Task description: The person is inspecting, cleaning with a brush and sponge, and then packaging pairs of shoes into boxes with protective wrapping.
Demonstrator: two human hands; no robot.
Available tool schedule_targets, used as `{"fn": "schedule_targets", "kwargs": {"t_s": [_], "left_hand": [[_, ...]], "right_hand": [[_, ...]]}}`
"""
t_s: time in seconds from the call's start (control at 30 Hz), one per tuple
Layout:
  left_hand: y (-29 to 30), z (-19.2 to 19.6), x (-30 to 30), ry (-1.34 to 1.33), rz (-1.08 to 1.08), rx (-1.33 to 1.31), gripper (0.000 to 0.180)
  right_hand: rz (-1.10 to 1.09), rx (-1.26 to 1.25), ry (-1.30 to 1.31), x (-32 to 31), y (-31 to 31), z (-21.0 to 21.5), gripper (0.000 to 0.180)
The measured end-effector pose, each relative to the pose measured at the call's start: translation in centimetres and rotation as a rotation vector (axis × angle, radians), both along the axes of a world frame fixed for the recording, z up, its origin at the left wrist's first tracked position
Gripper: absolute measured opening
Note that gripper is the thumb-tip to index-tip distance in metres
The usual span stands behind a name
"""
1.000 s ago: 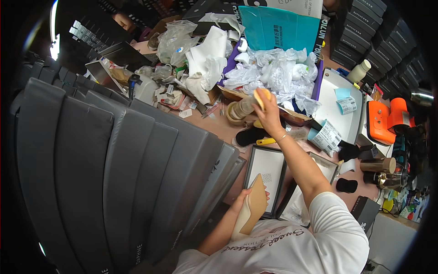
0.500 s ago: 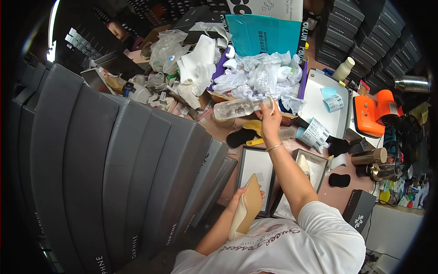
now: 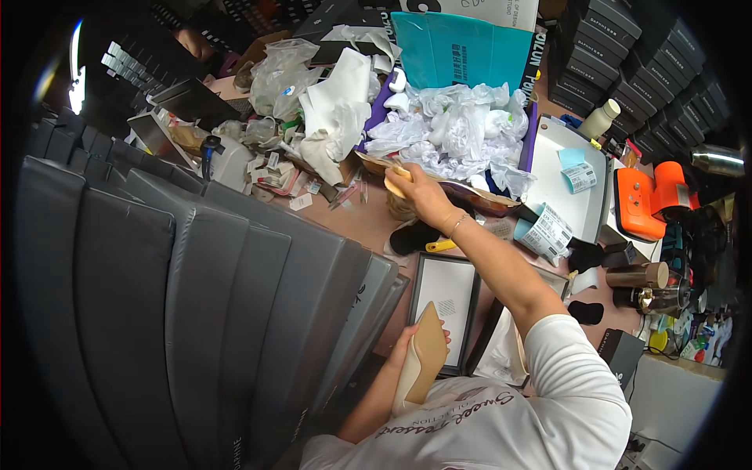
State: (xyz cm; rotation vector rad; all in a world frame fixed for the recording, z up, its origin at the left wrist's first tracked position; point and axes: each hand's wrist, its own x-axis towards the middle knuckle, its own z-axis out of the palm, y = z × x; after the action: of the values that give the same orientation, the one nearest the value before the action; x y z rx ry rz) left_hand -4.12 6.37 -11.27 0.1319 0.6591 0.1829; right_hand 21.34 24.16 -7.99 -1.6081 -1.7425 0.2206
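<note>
Since the earlier frame the right hand (image 3: 419, 192) has drawn back a little from the heap of white crumpled paper (image 3: 462, 133) and now sits at the rim of the brown box (image 3: 470, 196). Its fingers are closed around a small tan piece; the clear wad it held a moment ago is no longer in view. The arm stretches far over the table (image 3: 368, 227), since the paper lies at the back. The left hand (image 3: 415, 345) stays near the body, curled around a beige shoe (image 3: 423, 356) held upright over an open black box (image 3: 446, 301), keeping it off the clutter and within reach.
</note>
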Motion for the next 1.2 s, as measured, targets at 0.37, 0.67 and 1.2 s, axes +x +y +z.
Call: {"fn": "schedule_targets", "kwargs": {"t_s": [0.37,0.67,1.2], "left_hand": [[0.8,2.9,2.1,-0.05,-0.119,0.167,0.062],[-0.1,3.7,4.1,-0.238,-0.275,0.193,0.064],[-5.0,7.2,5.1,-0.046,-0.419,0.333,0.06]], "right_hand": [[-0.229,-0.053,0.216,2.0,-6.0,3.9,0.036],[-0.381,-0.022,0.39,-5.9,-32.5,6.3,0.013],[-0.278,0.099,0.094,-9.9,-33.8,7.5,0.008]]}}
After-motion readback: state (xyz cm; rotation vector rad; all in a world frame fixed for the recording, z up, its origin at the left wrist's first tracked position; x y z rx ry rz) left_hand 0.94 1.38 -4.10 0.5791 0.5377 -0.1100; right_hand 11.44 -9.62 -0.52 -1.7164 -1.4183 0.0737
